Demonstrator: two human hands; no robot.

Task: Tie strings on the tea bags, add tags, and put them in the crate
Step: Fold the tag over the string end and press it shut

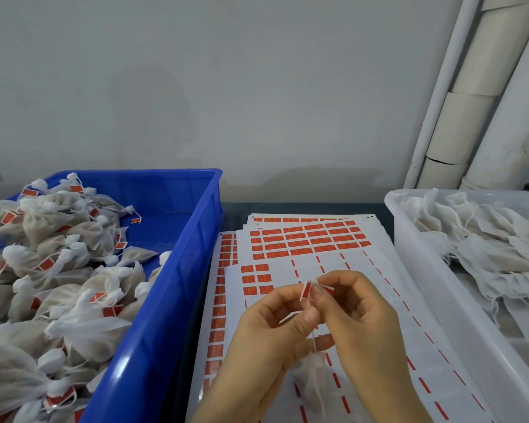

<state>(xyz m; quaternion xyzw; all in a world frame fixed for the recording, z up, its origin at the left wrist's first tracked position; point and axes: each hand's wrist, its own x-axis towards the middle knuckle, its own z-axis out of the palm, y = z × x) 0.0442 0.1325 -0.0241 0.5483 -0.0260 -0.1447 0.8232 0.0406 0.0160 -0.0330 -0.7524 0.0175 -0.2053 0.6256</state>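
My left hand [266, 328] and right hand [361, 325] pinch the tag [306, 293] on the string [313, 341], bag [310, 378] dangling over the sheets [303, 239]; probably light, limp mesh, best held by the string.

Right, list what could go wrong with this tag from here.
1. The red tag, pinched by the left hand and right hand, looks only half folded over the string; its halves might close crooked or miss the string.
2. The tea bag lies below the hands at the end of that thin string; a tug from it could slide the string out before the fold is pressed.
3. The open tag might catch on the sticker sheets beneath.
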